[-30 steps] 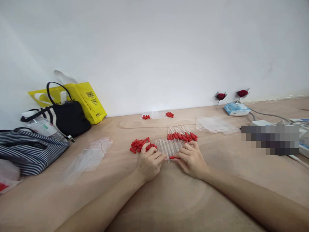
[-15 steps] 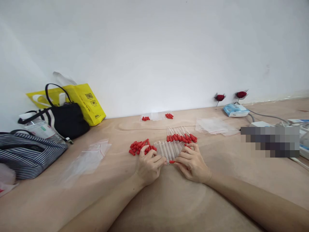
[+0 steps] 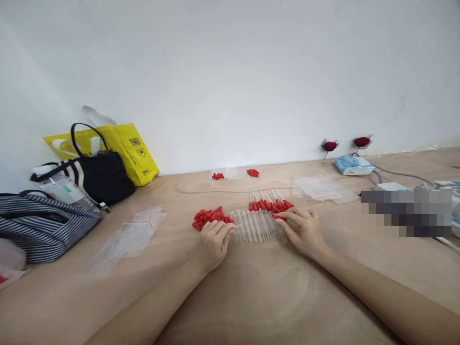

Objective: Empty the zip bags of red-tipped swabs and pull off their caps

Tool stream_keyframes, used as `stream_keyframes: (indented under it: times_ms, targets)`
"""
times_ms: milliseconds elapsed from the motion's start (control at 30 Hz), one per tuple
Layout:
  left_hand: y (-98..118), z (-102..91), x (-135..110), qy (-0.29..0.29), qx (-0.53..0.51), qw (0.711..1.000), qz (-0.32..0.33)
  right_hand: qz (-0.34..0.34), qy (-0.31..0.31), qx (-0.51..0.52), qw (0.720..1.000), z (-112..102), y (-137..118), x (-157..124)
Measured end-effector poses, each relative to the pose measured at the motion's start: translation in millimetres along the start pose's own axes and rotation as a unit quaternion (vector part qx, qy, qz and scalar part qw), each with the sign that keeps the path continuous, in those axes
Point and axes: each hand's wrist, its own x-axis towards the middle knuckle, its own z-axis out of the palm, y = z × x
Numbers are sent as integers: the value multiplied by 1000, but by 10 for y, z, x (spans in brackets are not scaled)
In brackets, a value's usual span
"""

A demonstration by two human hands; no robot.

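Observation:
My left hand (image 3: 214, 243) is closed in a pinch beside the pile of red rubber bulbs (image 3: 208, 216). A thin clear tube (image 3: 237, 226) pokes out to the right from its fingertips; the rest of it is hidden. My right hand (image 3: 304, 230) pinches a red rubber bulb (image 3: 278, 217) between thumb and fingers, at the right end of a row of clear dropper tubes (image 3: 257, 227). Whether a tube is fitted in that bulb I cannot tell. Just behind the row lie several droppers with red bulbs (image 3: 269, 205), their pale stems pointing away from me.
Clear zip bags lie at the left (image 3: 134, 235) and at the right (image 3: 319, 188). Farther back is a bag with red bulbs (image 3: 235, 173). Handbags (image 3: 104, 179) and a yellow bag (image 3: 138, 158) stand left; a blue tissue pack (image 3: 354, 165) and cables sit right.
My hands have moved apart from the near edge of the tube row, where a red bulb was between them. The right went up and right, the left slightly left.

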Motion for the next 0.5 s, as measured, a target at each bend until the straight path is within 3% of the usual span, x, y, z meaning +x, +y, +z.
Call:
stream_keyframes:
  times_ms: [67, 200, 267, 400, 500]
  targets:
    - [2, -2, 16, 0, -33, 999, -24, 52, -10, -25, 998, -22, 44, 17]
    - [19, -66, 120, 37, -101, 990, -86, 136, -86, -54, 985, -124, 124, 63]
    - [20, -108, 212, 23, -110, 984, -140, 182, -109, -63, 975, -172, 159, 89]
    - [-7, -144, 430, -117, -104, 952, -262, 232, -122, -64, 963, -201, 202, 127]
    - [-28, -119, 566, -196, -84, 925, -315, 238, -123, -56, 962, -173, 197, 130]
